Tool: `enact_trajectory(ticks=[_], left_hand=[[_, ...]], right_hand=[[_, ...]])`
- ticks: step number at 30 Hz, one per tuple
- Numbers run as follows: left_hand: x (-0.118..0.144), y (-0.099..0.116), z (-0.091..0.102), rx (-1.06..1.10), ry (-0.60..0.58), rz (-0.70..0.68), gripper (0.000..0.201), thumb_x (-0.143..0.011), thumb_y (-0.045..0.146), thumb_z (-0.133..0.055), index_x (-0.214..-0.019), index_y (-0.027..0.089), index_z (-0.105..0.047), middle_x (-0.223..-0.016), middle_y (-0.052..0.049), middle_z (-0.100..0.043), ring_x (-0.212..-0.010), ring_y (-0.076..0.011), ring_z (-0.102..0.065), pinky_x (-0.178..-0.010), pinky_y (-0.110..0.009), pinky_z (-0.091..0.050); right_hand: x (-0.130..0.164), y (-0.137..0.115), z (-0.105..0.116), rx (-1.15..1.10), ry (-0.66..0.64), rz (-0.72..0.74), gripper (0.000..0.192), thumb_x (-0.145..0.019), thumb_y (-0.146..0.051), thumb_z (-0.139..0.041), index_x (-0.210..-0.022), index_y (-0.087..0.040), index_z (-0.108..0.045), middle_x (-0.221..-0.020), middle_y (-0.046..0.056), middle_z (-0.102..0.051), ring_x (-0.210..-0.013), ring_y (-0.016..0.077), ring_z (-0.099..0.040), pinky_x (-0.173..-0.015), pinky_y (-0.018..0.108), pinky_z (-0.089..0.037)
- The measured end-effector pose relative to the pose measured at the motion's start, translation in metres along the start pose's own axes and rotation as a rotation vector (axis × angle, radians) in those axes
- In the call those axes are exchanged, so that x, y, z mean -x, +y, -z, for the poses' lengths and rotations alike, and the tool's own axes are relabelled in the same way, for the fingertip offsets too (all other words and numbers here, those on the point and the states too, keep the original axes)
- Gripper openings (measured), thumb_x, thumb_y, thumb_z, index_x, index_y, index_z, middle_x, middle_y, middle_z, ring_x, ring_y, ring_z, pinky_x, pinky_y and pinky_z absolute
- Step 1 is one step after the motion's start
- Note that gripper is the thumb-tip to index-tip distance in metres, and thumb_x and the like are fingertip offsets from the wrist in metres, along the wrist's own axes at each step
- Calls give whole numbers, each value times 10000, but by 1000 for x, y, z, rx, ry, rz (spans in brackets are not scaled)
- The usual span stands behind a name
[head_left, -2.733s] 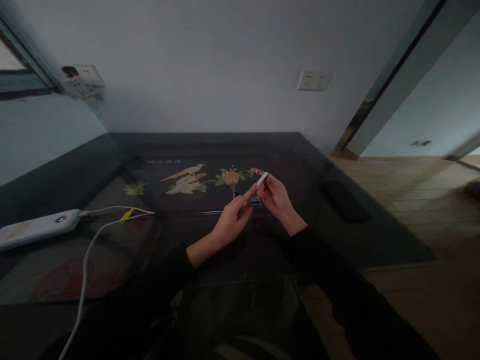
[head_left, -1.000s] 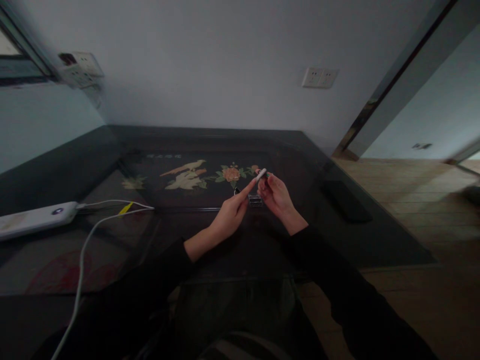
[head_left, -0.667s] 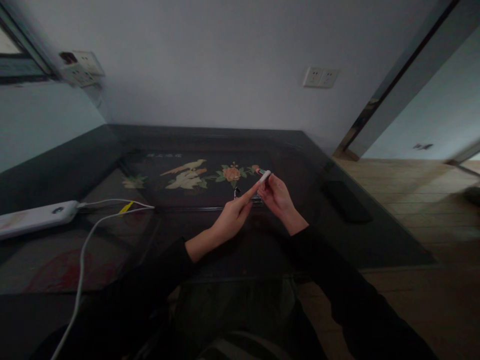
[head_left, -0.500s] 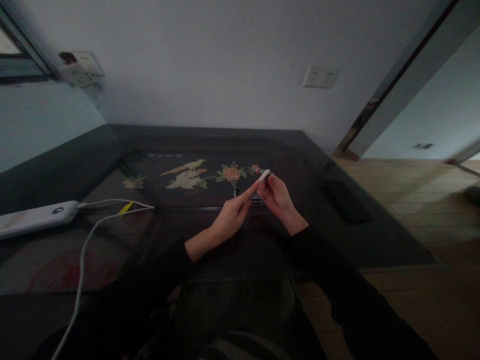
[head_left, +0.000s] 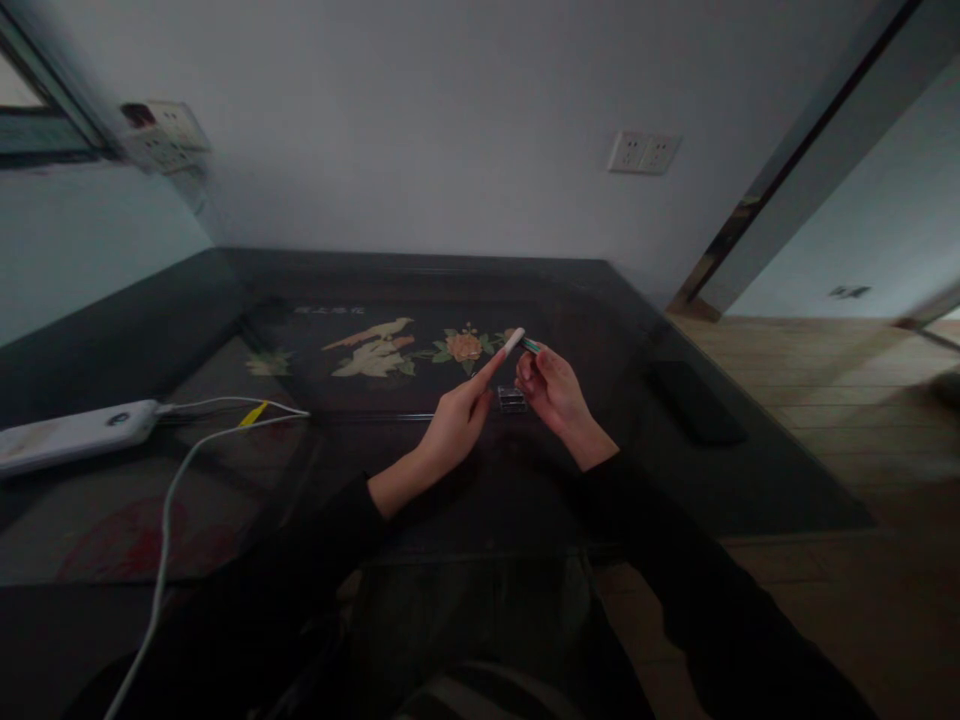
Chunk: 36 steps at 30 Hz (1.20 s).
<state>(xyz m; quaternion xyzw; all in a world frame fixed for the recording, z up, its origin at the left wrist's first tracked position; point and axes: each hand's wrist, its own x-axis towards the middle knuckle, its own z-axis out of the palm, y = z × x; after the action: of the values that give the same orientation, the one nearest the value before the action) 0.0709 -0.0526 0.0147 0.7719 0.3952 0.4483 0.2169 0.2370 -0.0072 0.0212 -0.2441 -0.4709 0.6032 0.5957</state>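
Observation:
My left hand [head_left: 456, 418] points its index finger up and to the right, the thumb apart from it. A white, slim, rounded piece [head_left: 514, 340] covers or extends that fingertip; I cannot tell which. Close beside it, my right hand [head_left: 553, 398] pinches a small thin stick with a teal edge [head_left: 530, 346], its far end at or very near the white piece. Under the hands, a small clear box-like item [head_left: 512, 400] with bright edges lies on the dark glossy table [head_left: 480, 500]. What the curled right fingers cover is hidden.
On the left lie a white power strip [head_left: 75, 438] and a white cable [head_left: 166, 520] with a yellow tag [head_left: 253, 415]. A flat black object, perhaps a phone [head_left: 694, 403], rests at the right. A wall [head_left: 420, 140] with sockets [head_left: 643, 153] rises behind the table.
My left index finger and the white piece have shifted left and slightly up, away from the right fingers. The teal-edged stick and the clear item now show more plainly.

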Motion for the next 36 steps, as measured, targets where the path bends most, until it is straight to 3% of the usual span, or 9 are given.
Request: enact_trajectory(ticks=[10, 14, 18, 21, 26, 32, 36], left_hand=[[3, 3, -2, 10, -39, 26, 616, -907, 108, -455, -1514, 166, -367, -648, 60, -451, -584, -101, -397, -626, -226, -420], [5, 5, -4, 36, -52, 1, 599, -922, 115, -446, -1513, 174, -367, -701, 38, -544, -601, -101, -439, -656, -240, -446], [6, 8, -5, 60, -77, -29, 570, -936, 115, -428, -1502, 166, -390, -933, -48, -693, -672, -116, -530, -750, -281, -502], [6, 9, -5, 71, -76, -33, 565, -936, 112, -426, -1498, 154, -397, -1032, -76, -708, -714, -126, -570, -804, -299, -519], [5, 4, -5, 33, -55, -20, 574, -944, 118, -433, -1512, 171, -369, -914, -34, -706, -685, -117, -560, -752, -276, -514], [2, 4, -3, 54, -44, -6, 573, -939, 110, -437, -1506, 163, -383, -1066, -78, -720, -781, -125, -616, -822, -275, -511], [0, 2, 1, 41, -40, 5, 580, -934, 101, -438, -1508, 162, -380, -1094, -84, -720, -789, -130, -618, -838, -284, -512]], right_hand=[[-1, 2, 3, -50, -22, 3, 372, -704, -502, -810, -893, -205, -693, -589, -66, -482, -506, 74, -390, -452, 235, -320], [-1, 2, 3, -69, 2, -22, 419, -681, -502, -820, -953, -199, -721, -594, -69, -493, -514, 77, -385, -466, 234, -339], [-1, 3, 3, -72, -7, -21, 380, -727, -488, -789, -970, -204, -723, -588, -65, -500, -507, 80, -382, -466, 245, -317], [-2, 4, 3, -89, -22, -9, 372, -730, -493, -790, -957, -206, -726, -591, -61, -507, -508, 75, -386, -466, 240, -311], [-2, 5, 3, -77, -22, -11, 417, -685, -544, -805, -923, -210, -728, -594, -62, -513, -506, 73, -386, -454, 232, -324], [-3, 5, 5, -61, -17, -10, 432, -681, -563, -800, -910, -207, -715, -598, -62, -503, -511, 76, -393, -450, 230, -331], [-2, 4, 4, -45, -38, 27, 378, -717, -560, -781, -793, -208, -664, -585, -57, -496, -489, 71, -384, -442, 233, -309]])
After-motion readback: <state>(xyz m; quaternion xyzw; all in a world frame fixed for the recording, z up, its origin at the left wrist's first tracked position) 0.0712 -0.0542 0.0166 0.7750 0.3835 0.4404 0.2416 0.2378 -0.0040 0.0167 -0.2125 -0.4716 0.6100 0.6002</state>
